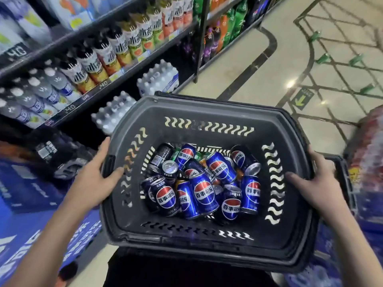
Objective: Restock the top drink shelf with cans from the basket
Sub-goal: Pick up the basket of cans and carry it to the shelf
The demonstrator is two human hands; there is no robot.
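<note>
Both forearms are seen low in frame, with the black basket [207, 241] held between them above the aisle floor. Its load of loose blue cans [204, 193] is judged heavy and shifting, best carried by the stiff side rims. Left hand [93, 181] and right hand [317, 183] are clamped there, fingers curled outside, thumbs over the rim.

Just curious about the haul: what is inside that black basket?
The basket holds a jumbled pile of blue cans, plus a darker can. Green and orange bits peek through below; whatever lies under the pile is covered.
</note>
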